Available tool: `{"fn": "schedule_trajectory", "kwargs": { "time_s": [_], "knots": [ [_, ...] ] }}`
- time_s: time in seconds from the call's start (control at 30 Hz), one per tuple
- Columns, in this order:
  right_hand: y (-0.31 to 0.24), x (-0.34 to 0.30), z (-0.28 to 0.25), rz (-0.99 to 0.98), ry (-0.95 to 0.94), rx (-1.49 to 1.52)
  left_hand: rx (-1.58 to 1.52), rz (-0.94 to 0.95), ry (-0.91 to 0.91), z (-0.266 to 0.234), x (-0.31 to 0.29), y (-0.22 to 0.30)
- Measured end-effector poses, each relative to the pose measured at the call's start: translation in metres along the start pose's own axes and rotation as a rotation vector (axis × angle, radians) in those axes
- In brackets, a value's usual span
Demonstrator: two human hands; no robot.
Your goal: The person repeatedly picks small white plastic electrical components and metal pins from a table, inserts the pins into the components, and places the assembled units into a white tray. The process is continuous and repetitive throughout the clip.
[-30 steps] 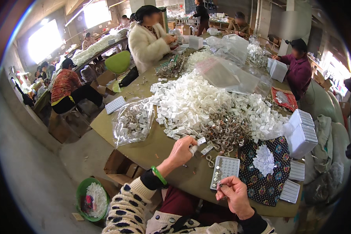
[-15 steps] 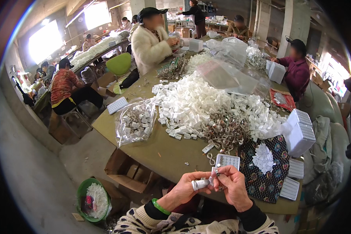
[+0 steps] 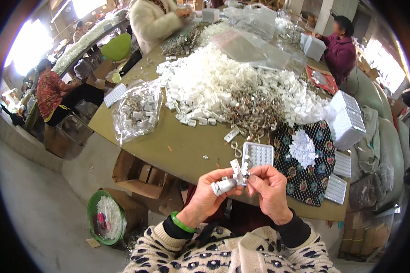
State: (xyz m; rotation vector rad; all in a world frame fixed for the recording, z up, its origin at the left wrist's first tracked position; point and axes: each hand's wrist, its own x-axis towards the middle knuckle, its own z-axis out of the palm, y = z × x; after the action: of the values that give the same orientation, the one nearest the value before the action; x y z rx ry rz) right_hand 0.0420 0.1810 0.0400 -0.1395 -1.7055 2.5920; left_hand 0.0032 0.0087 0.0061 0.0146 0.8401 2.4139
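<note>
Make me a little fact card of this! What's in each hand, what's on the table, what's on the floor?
Left hand: small white piece
Right hand: pinching something small and dark, too tiny to name
Left wrist: green bangle
Table: big white heap, brownish heap, clear bag, white tray, patterned cloth
On the cloth: white bits
Floor: green tub

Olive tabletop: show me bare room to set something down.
Mostly bare: olive tabletop between the clear plastic bag of small parts and the white rectangular tray left of the dark patterned cloth, bar tiny scraps. Crowded: that cloth, the white plastic pile.
</note>
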Motion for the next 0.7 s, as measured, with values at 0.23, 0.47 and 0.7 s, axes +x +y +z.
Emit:
{"fn": "schedule_trajectory", "kwargs": {
  "time_s": [0.23,0.47,0.7],
  "knots": [
    [0.001,0.0,0.002,0.012,0.018,0.047,-0.018,0.012,-0.035,-0.008,0.002,-0.009],
    [0.0,0.001,0.005,0.025,0.052,0.016,0.06,0.042,0.044,0.0,0.001,-0.005],
    [-0.004,-0.002,0.004,0.028,0.036,0.004,0.085,0.142,0.027,-0.001,0.0,-0.01]
  ]
}}
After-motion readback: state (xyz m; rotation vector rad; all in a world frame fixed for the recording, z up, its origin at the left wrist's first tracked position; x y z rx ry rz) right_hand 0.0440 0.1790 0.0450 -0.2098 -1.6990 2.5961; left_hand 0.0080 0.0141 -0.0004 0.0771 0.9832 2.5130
